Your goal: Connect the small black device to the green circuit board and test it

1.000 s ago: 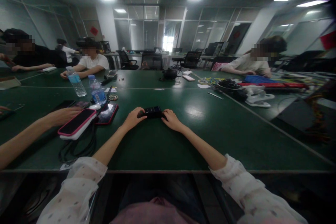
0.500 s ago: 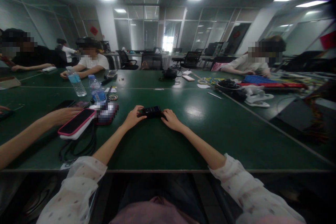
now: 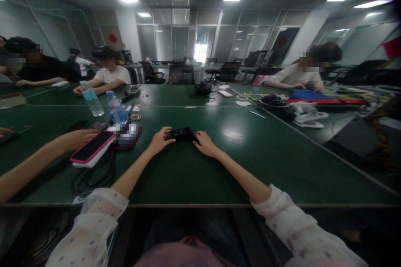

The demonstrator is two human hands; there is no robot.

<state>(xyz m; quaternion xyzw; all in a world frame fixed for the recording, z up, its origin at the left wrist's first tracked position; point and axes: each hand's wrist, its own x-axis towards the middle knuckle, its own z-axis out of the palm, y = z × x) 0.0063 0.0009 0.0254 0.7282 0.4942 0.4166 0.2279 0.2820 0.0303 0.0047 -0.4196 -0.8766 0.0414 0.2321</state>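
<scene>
A small black device with a dark screen (image 3: 181, 134), possibly a phone, lies on the green table between my hands. At its left end, my left hand (image 3: 160, 140) grips it with bent fingers and thumb. My right hand (image 3: 205, 143) closes on the opposite end, its fingers curled against the side. Both forearms stretch across the table top. What is on the screen is too small to read.
To the left are a pink-edged phone (image 3: 93, 147), black cables (image 3: 94, 177), two water bottles (image 3: 117, 110) and a co-worker's arm (image 3: 59, 146). A tape roll (image 3: 135, 117) lies beyond. A pen (image 3: 257, 114) and white sandals (image 3: 310, 119) are on the right. Other people sit around the table.
My hands stay in place on both ends of the black device. The whole view has shifted very slightly.
</scene>
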